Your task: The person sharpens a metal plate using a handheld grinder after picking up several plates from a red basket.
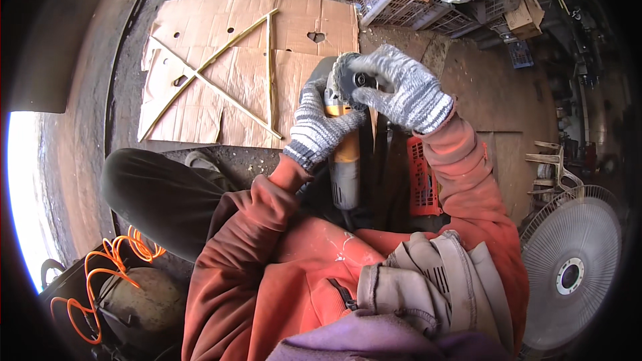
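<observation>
An angle grinder [345, 184] with a yellow and grey body points away from me above my lap, its cord end toward me. Wrapped around its front part near the head is my gloved left hand [317, 126]. A dark, rough-edged disc [344, 79] sits on the grinder's head, with a round black nut [361, 79] at its middle. My gloved right hand [406, 87] grips the disc from the right, fingers above the nut and thumb below it. Both gloves are striped grey and white knit.
Flattened cardboard [227, 20] lies ahead on the left, bearing a frame of thin crossed strips [231, 43]. A red crate [422, 177] stands beside my right arm. Stacked crates [394, 7] are far right, a fan [568, 274] near right. A coiled orange hose [114, 254] lies near left.
</observation>
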Demonstrator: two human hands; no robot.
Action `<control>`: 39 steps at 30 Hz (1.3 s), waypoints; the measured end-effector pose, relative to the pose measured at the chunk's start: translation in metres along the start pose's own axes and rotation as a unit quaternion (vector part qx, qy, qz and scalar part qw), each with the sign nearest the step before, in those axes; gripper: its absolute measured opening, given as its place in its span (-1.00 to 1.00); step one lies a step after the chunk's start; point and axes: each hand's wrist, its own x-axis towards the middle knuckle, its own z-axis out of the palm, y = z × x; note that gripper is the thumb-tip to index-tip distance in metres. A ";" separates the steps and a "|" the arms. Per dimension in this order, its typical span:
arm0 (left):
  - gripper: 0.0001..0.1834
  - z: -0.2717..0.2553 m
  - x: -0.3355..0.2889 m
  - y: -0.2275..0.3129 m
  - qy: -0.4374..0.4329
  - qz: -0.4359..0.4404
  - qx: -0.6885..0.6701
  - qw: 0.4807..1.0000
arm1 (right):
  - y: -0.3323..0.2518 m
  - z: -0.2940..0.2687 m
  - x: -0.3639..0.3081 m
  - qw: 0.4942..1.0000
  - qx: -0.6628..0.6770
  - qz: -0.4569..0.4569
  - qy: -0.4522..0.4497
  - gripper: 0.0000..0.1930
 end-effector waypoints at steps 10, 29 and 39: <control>-0.33 0.005 0.000 0.006 0.004 0.007 0.003 1.000 | 0.011 0.003 -0.004 0.996 -0.089 0.009 0.021 -0.71; -0.30 0.005 0.000 0.005 0.009 -0.014 0.012 1.000 | 0.007 0.003 -0.003 0.998 -0.047 -0.025 0.020 -0.65; -0.33 0.006 -0.002 0.012 0.003 -0.013 0.008 1.000 | 0.017 0.011 -0.017 0.993 -0.075 -0.048 0.084 -0.61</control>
